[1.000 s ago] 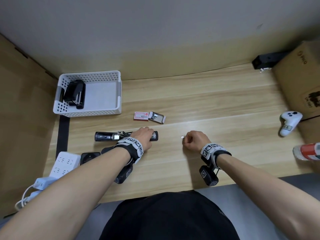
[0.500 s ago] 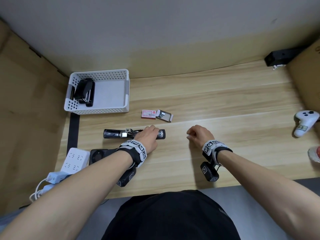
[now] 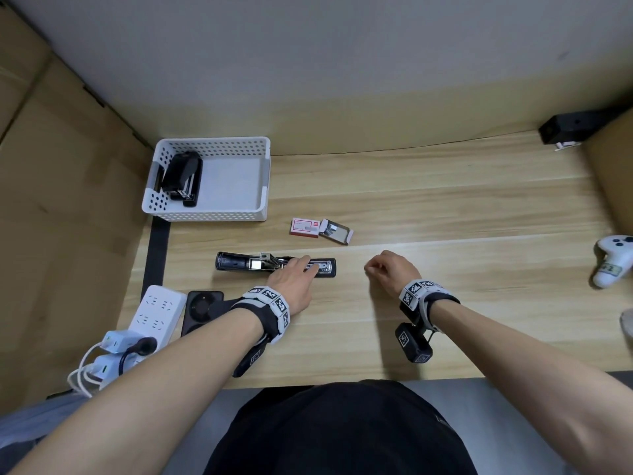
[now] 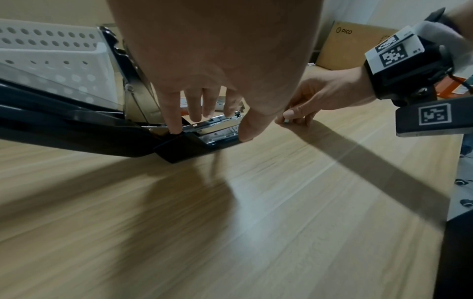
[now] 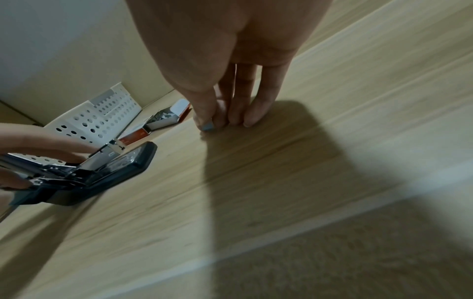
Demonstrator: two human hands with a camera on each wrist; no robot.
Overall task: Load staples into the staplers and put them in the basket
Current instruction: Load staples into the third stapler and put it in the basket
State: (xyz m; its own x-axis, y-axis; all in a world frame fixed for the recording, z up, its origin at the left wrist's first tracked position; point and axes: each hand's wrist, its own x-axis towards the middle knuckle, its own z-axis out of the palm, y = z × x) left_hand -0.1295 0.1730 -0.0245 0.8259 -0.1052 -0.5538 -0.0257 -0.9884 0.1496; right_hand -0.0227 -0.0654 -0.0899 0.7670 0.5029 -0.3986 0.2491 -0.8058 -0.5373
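Left hand point(image 3: 293, 281) lies over the opened stapler point(image 3: 274, 265) on the wooden table point(image 3: 445, 214), fingertips point(image 4: 174, 129) pressing its black base beside the bare metal staple channel, thumb at the base's near edge; the stapler's top arm is swung flat out to the left; right hand point(image 3: 390, 272) sits just beside the stapler's right end, apart from it, fingers curled, thumb and forefinger pinching a small strip of staples point(image 4: 286, 121) low over the table; beyond the stapler lies a red staple box point(image 3: 305, 228) with its open inner tray point(image 3: 337, 231); farther left stands the white perforated basket point(image 3: 209, 214), holding a second black stapler point(image 3: 181, 178) against its left wall.
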